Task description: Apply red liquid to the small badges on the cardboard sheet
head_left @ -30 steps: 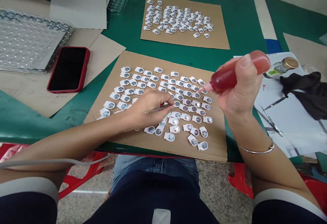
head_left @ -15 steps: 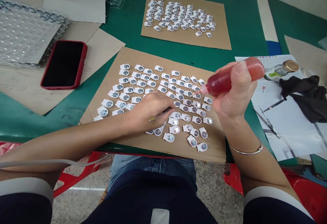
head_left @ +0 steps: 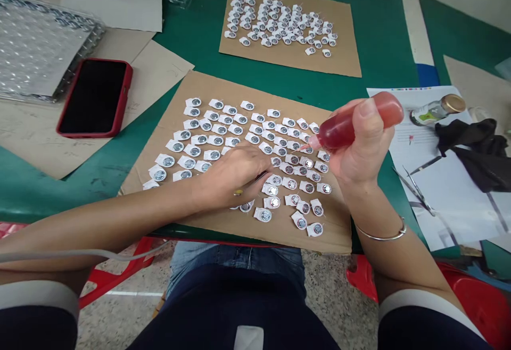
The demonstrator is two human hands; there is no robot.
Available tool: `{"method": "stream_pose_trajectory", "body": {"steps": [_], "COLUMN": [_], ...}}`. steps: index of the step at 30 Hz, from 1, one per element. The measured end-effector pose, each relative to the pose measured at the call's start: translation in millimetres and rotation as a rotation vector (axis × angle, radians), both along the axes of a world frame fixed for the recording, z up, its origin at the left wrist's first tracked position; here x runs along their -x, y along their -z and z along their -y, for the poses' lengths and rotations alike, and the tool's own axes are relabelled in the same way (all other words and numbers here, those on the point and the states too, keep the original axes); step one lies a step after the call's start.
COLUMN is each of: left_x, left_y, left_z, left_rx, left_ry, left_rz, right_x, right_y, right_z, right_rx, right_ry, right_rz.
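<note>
My left hand [head_left: 239,172] is closed around a thin metal tool [head_left: 257,178] with a yellowish end, perhaps tweezers; its tip is hidden under my fingers. It rests low over a cardboard sheet [head_left: 235,230] bearing many small round metallic pieces on white tabs [head_left: 262,214]. In my right hand [head_left: 361,150] a soft squeeze bottle [head_left: 339,128] of red liquid is gripped and tilted. Its pink nozzle [head_left: 314,142] points down and left, and the thin tip is just above the pieces right of my left hand. Whether the tip touches one I cannot tell.
A second cardboard sheet [head_left: 287,63] with similar pieces lies farther back. Left are a red-cased phone [head_left: 96,97] and clear plastic trays [head_left: 40,47]. On the right are a small glass jar [head_left: 435,109], a black cloth [head_left: 471,150] and metal tweezers [head_left: 417,190] on paper.
The bottle and my right hand have shifted slightly left, and the nozzle tip is now farther left over the pieces. My left hand keeps nearly the same place. The view has moved slightly.
</note>
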State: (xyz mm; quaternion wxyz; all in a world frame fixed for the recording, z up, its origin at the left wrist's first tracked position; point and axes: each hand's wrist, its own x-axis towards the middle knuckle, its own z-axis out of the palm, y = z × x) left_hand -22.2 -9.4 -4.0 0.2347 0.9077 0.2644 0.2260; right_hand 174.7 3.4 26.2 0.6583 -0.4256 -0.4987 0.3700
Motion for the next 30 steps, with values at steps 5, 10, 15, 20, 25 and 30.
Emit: {"method": "stream_pose_trajectory", "body": {"steps": [5, 10, 15, 20, 25, 30], "left_x": [-3.3, -9.6, -13.0, -13.1, -12.9, -12.6], "left_y": [-0.7, -2.0, 0.6, 5.1, 3.7, 0.0], "left_z": [5.7, 15.9, 22.1, 25.3, 25.1, 24.2], "left_rx": [-0.194, -0.444, -0.598, -0.659, -0.645, -0.618], "left_ry": [0.034, 0.038, 0.060, 0.051, 0.049, 0.059], "left_rz": [-0.071, -0.153, -0.225, -0.238, -0.259, -0.263], "right_x": [3.5, 6.5, 4.7, 8.1, 9.5, 10.0], "right_y": [13.7, 28.0, 28.8, 26.3, 26.6, 25.1], "right_z": [1.1, 5.1, 6.6, 8.0, 9.2, 8.8], "right_rx": [0.060, 0.088, 0.123, 0.119, 0.086, 0.003], "right_ry": [-0.057, -0.086, 0.007, -0.012, -0.013, 0.036], "right_rz": [0.070, 0.300, 0.529, 0.567, 0.572, 0.612]}}
